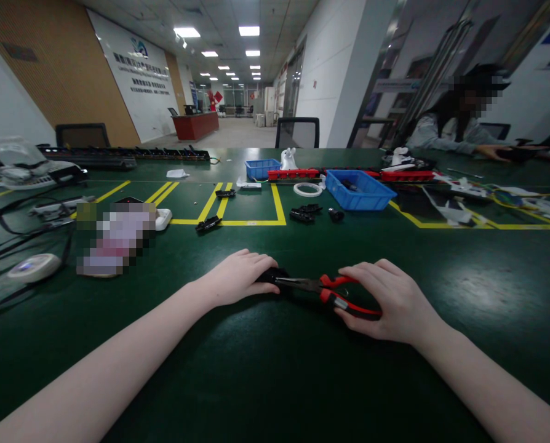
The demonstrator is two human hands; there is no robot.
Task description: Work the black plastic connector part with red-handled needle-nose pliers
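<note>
Head view shows me both bare hands meeting over the green table [266, 381], and from my remote seat I read the step in hand as working the pliers against a small part. I have the left hand [243, 275] pinching a black part [275, 274] between thumb and fingers, just above the near, bare stretch of tabletop; much of the piece is hidden by those fingers. My right hand [392, 298] grasps the red-handled pliers [328, 294], fingers along the upper handle and thumb under the lower one, with the long nose pointing left. The tips reach the part beside the left fingertips, though I cannot tell whether they bite on it or only rest there. As I judge it, the next move calls for a firm left pinch, the nose kept in line with the piece, and a measured squeeze, since a slip could carry the tips into the fingers. Beyond the hands I see loose black pieces [209, 224] near yellow tape [251, 223], and a blue bin [365, 202] farther right.
</note>
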